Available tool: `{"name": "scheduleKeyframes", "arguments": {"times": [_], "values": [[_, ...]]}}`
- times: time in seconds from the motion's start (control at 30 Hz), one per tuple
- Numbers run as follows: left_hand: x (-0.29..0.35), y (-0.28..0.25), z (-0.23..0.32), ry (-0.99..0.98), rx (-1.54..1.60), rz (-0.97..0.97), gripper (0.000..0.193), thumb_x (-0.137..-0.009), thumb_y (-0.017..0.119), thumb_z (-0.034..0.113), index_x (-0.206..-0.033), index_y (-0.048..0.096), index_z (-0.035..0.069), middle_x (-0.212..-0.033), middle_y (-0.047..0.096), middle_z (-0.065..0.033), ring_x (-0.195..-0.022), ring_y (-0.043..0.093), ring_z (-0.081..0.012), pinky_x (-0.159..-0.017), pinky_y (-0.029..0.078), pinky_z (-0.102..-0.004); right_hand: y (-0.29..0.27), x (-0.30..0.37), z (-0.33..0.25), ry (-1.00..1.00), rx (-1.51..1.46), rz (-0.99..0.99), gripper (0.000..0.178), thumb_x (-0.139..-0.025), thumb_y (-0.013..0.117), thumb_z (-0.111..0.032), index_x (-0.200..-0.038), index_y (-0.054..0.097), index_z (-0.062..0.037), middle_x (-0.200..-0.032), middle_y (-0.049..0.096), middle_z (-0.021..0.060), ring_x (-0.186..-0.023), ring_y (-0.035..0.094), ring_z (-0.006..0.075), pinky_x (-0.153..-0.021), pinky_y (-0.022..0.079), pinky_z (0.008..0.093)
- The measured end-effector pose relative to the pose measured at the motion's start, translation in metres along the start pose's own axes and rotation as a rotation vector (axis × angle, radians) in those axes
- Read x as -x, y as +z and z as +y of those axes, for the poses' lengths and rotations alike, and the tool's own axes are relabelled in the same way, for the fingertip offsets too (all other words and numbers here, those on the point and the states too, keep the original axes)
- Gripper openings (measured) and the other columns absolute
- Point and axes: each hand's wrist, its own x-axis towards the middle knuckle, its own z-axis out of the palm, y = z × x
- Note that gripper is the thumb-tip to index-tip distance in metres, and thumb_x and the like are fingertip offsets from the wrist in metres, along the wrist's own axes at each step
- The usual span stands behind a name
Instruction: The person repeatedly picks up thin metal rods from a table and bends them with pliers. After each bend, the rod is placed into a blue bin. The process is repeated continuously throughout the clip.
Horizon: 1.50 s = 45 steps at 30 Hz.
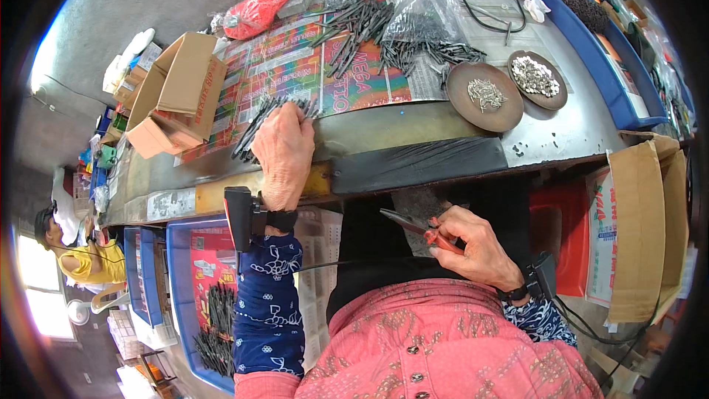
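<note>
My left hand (283, 149) reaches over the table's near edge, with its fingers curled down at a small pile of thin black rods (251, 133). The back of the hand hides the fingertips and whatever they may grip. Low over my lap, my right hand (478, 247) is closed around the red handles of a pair of pliers (405, 222). The dark jaws point left, and nothing shows between them. Farther back lies a larger heap of the black rods (362, 29), partly under a clear plastic bag (425, 4).
Two round brown dishes, one with small silver pins (461, 107) and one with flat silver bits (560, 96), stand at the right. A cardboard box (181, 92) stands left; an open carton (646, 229) is at right. Blue crates (173, 273) sit below. A person in yellow (96, 262) sits far left.
</note>
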Motion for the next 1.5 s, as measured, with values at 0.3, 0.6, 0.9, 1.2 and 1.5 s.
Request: {"name": "scheduleKeyframes", "arguments": {"times": [0.3, 0.6, 0.9, 1.2, 1.5], "values": [[0.023, -0.033, 0.019, -0.091, 0.579, -0.055, 0.013, -0.085, 0.073, 0.004, -0.091, 0.062, -0.001, -0.071, 0.064, -0.0099, -0.060, 0.061, -0.0141, -0.060, 0.049, -0.0309, -0.001, -0.001, -0.009, -0.065, 0.019, 0.096, 0.015, -0.072, 0.074, -0.004, -0.081, 0.062, -0.0025, -0.086, 0.061, 0.0120, -0.080, 0.062, 0.0308, -0.071, 0.051, 0.0385], [0.087, -0.082, 0.060, -0.317, 1.336, -0.357, 0.014, -0.098, 0.061, 0.001, -0.110, 0.064, -0.005, -0.082, 0.069, -0.0113, -0.046, 0.049, -0.0043, -0.043, 0.036, -0.0169, -0.009, -0.007, -0.034, -0.299, 0.335, 0.279, 0.024, -0.066, 0.075, 0.005, -0.083, 0.059, -0.0002, -0.099, 0.061, 0.0137, -0.085, 0.061, 0.0308, -0.072, 0.051, 0.0375], [0.116, -0.097, 0.063, -0.599, 1.794, -0.520, 0.011, -0.098, 0.063, 0.005, -0.103, 0.062, -0.004, -0.084, 0.070, -0.0152, -0.044, 0.047, -0.0054, -0.041, 0.035, -0.0174, -0.012, -0.001, -0.054, -0.418, 0.580, 0.273, 0.021, -0.068, 0.077, -0.012, -0.086, 0.066, -0.0067, -0.101, 0.058, 0.0084, -0.090, 0.059, 0.0279, -0.079, 0.043, 0.0420], [0.125, -0.106, 0.057, -0.663, 1.891, -0.636, 0.010, -0.098, 0.063, 0.010, -0.101, 0.062, 0.000, -0.082, 0.069, -0.0150, -0.041, 0.045, -0.0052, -0.038, 0.032, -0.0175, -0.014, 0.004, -0.063, -0.451, 0.658, 0.247, 0.023, -0.064, 0.077, -0.010, -0.083, 0.064, -0.0080, -0.107, 0.057, 0.0088, -0.098, 0.058, 0.0281, -0.086, 0.040, 0.0454], [0.128, -0.107, 0.056, -0.637, 1.875, -0.671, 0.009, -0.098, 0.062, 0.008, -0.100, 0.061, 0.000, -0.082, 0.070, -0.0155, -0.040, 0.045, -0.0059, -0.039, 0.036, -0.0182, -0.015, 0.005, -0.063, -0.489, 0.662, 0.250, 0.023, -0.062, 0.076, -0.008, -0.080, 0.061, -0.0064, -0.105, 0.056, 0.0100, -0.097, 0.056, 0.0295, -0.084, 0.040, 0.0456]]}}
